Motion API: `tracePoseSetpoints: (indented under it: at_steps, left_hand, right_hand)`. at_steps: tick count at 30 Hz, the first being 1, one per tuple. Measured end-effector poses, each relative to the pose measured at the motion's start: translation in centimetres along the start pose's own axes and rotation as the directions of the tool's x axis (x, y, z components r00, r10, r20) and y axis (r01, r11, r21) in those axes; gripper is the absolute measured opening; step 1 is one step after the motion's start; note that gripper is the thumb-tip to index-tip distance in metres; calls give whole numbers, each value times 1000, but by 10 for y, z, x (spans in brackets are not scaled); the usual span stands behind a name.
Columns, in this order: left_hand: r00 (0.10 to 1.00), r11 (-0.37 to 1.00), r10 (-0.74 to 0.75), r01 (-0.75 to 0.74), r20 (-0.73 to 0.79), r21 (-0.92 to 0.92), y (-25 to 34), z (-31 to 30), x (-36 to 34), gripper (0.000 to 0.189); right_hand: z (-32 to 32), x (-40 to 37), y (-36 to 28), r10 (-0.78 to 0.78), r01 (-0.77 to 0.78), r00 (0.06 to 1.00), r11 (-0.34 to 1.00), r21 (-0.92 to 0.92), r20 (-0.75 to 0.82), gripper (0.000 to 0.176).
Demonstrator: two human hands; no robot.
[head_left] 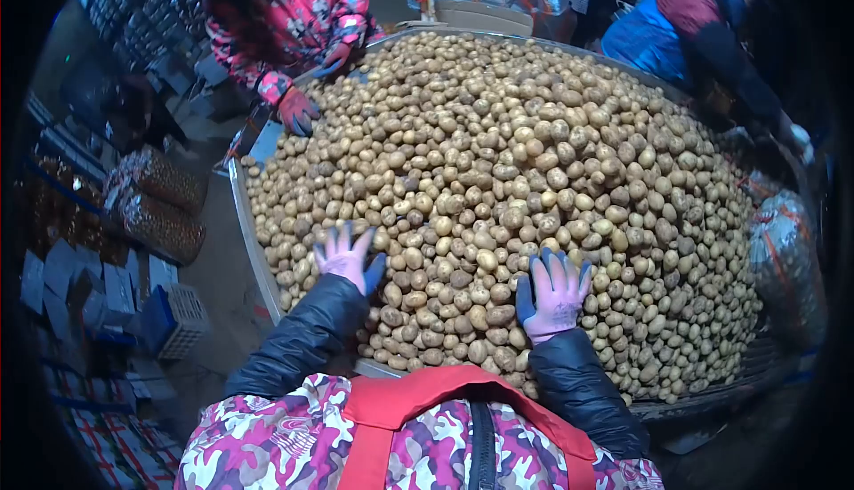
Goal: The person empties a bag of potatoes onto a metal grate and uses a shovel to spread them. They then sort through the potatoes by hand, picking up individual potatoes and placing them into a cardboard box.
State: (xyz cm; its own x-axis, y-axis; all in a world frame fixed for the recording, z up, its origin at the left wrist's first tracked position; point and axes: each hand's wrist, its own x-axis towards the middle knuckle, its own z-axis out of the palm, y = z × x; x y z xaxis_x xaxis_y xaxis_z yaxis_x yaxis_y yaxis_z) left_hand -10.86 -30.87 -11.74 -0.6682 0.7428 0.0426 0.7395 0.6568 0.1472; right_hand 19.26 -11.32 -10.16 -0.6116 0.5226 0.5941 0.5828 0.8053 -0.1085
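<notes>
A wide heap of small potatoes covers the sorting table in front of me. My left hand, in a pink and blue work glove, lies on the potatoes near the table's left side with its fingers spread. On the near slope of the heap, right of the middle, rests my right hand in a matching glove, its fingers stretched forward and apart. Both palms face down, and neither hand shows a potato gripped in it. What lies directly beneath the palms is hidden.
The table's metal rim runs along the left. A co-worker's gloved hand touches the far-left potatoes; another person leans in at far right. Filled bags, a plastic crate and a clear sack stand around.
</notes>
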Motion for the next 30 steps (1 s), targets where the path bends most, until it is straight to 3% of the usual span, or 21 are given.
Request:
tracePoseSetpoints:
  at_steps: [1,3,4,6,8,15,17,20,23,25,27,30]
  left_hand:
    - [999,998,37,-37,-1,-56,14,-1,-8,63]
    - [939,938,272,-307,-210,-159,45,9,-27,57]
    - [911,874,382,-411,-155,-258,68,-8,-32,58]
    - [758,646,588,-649,-281,-401,109,-9,-43,60]
    - [641,522,718,-753,-270,-401,144,3,-52,59]
    - [704,575,669,-694,-239,-434,166,32,-28,62]
    - [704,578,654,-701,-277,-419,165,35,-25,64]
    - [843,745,503,-535,-191,-398,161,30,-12,64]
    - [889,813,414,-459,-197,-359,156,23,15,57]
    - [936,885,341,-352,-90,-305,144,11,40,55]
    - [972,948,224,-234,-72,-217,120,2,58,50]
    - [980,979,201,-200,14,-31,81,7,66,49]
  right_hand:
    - [1,-1,0,1,-1,1000,1000,-9,-5,34]
    - [2,-2,-1,-20,20,1000,1000,-7,11,34]
    - [2,0,-2,-22,22,1000,1000,-10,12,34]
    - [3,-2,-1,-28,29,999,999,-22,25,35]
    - [8,-7,5,-54,56,998,998,-33,42,42]
    - [4,-7,9,-32,42,989,997,-66,148,56]
    - [3,-5,5,-17,28,988,997,-65,156,51]
    - [2,-2,0,-40,48,996,995,-89,85,38]
    - [-2,1,-2,-41,50,993,996,-75,110,37]
    - [-3,0,-1,-49,58,992,996,-73,117,37]
    - [-5,0,0,-55,64,991,996,-68,124,37]
    - [-4,0,-2,-41,51,989,996,-67,144,37]
